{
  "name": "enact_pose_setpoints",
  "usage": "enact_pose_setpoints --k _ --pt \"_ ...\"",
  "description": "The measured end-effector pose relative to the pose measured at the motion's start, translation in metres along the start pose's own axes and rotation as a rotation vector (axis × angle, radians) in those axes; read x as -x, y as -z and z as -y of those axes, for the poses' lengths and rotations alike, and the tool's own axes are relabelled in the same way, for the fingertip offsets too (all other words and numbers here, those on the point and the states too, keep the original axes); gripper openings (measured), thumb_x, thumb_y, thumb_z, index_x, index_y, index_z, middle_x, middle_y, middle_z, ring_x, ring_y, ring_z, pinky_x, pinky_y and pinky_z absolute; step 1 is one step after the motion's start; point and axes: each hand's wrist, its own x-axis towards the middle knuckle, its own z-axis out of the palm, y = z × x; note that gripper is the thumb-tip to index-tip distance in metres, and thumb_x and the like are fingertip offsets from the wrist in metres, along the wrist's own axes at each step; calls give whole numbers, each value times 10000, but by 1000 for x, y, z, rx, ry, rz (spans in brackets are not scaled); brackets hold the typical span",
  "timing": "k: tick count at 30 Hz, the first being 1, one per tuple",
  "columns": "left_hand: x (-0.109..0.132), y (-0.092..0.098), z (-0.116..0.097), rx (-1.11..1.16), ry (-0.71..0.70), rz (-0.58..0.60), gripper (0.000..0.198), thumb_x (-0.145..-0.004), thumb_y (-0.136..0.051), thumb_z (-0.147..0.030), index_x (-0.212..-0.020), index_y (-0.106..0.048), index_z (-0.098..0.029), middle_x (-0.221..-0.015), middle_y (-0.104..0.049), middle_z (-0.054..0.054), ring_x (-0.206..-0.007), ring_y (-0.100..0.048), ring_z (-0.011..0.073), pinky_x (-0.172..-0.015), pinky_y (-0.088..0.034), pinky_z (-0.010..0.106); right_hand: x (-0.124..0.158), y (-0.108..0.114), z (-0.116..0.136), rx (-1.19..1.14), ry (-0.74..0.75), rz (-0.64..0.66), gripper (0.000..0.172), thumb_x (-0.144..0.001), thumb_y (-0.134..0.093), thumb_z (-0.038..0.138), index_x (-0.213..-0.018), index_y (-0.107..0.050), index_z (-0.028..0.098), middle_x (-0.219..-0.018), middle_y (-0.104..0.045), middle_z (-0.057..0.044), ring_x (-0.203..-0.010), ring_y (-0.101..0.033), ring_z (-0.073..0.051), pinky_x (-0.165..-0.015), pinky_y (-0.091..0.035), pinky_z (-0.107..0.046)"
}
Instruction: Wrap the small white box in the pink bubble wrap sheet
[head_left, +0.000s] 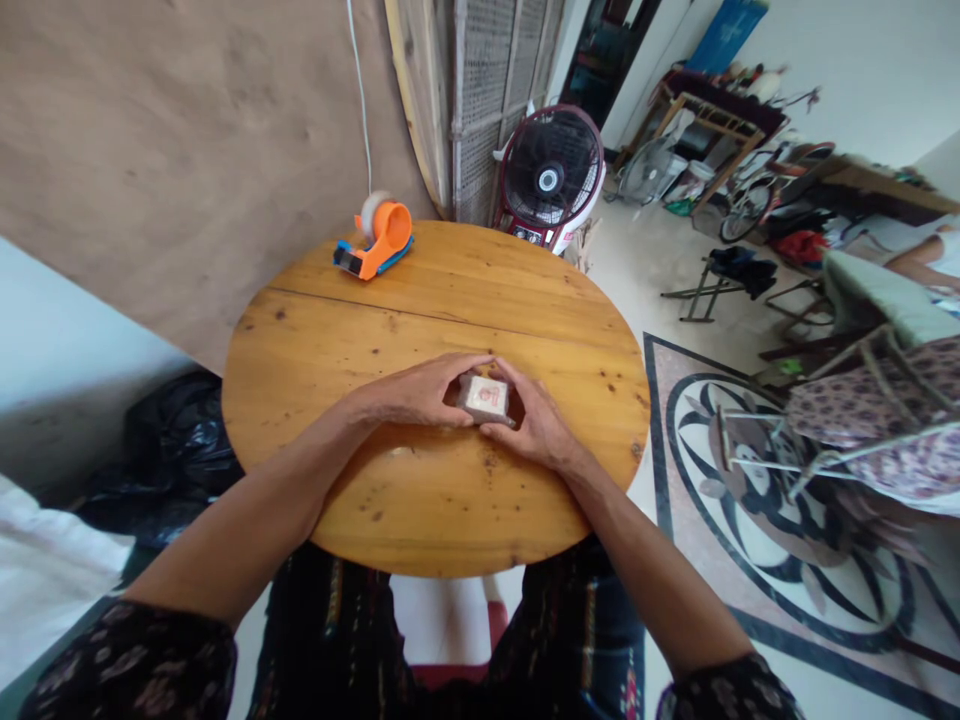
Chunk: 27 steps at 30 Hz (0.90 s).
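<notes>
A small pale block [486,396] with a red mark on top, in what looks like clear wrapping, is at the middle of the round wooden table [420,500]. Around its left side curls my left hand [420,392], with the thumb at the near left corner. My right hand [538,420] curves round the right side, its thumb along the near edge and a gap showing between palm and block. The fingertips of both hands meet behind the block. Both hands are closed about it; whether it rests on the wood I cannot tell.
An orange tape dispenser [386,240] with a roll of tape stands at the table's far left edge. Behind the table is a fan [551,170]. Black plastic bags [172,440] lie to the left. At right are a folding stool [712,280] and a flower-patterned chair [885,400].
</notes>
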Motion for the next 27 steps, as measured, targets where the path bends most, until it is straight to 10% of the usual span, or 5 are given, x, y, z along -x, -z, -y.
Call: enact_pose_setpoints --k 27 --pt "1 3 -7 -4 8 11 783 -760 -684 -299 -1455 -332 -217 -1464 -448 84 -1278 -480 270 -1071 -381 402 -1 2 4 -6 -57 15 889 -753 -707 480 -1490 -279 227 -1259 -619 -128 -1139 -580 -321 -975 -423 -499"
